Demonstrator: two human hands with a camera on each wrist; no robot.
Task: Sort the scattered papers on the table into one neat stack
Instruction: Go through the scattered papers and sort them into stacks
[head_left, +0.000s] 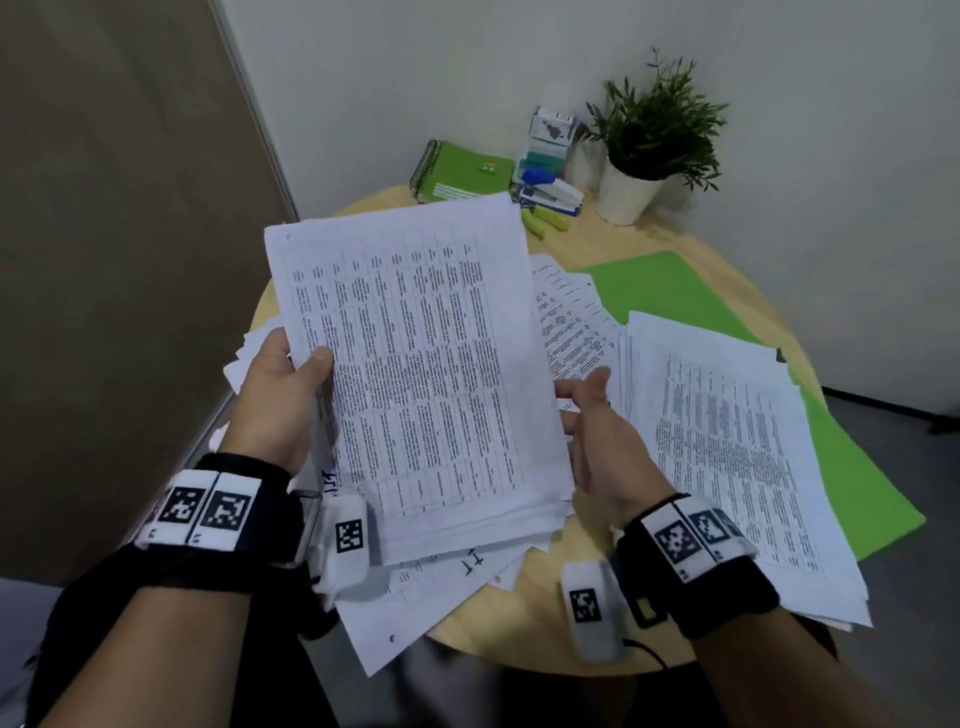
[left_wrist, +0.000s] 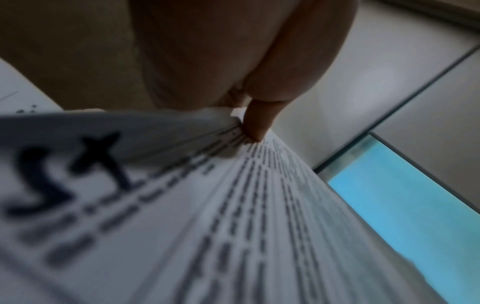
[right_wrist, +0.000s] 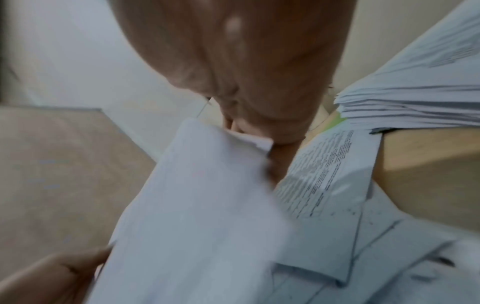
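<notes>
Left hand (head_left: 283, 384) fingers pinching the sheaf of papers (head_left: 415, 364) (thumb on top), right hand (head_left: 597, 441) fingers straight against its edge

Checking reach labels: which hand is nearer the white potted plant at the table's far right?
Right. The right hand sits beside the held paper bundle, on the white potted plant's side; the left hand grips the bundle's opposite edge.

Bare counter (head_left: 587, 587) at 6 o'clock offers passage; plant (head_left: 655, 136) and stapler (head_left: 551, 189) block 1 o'clock.
</notes>
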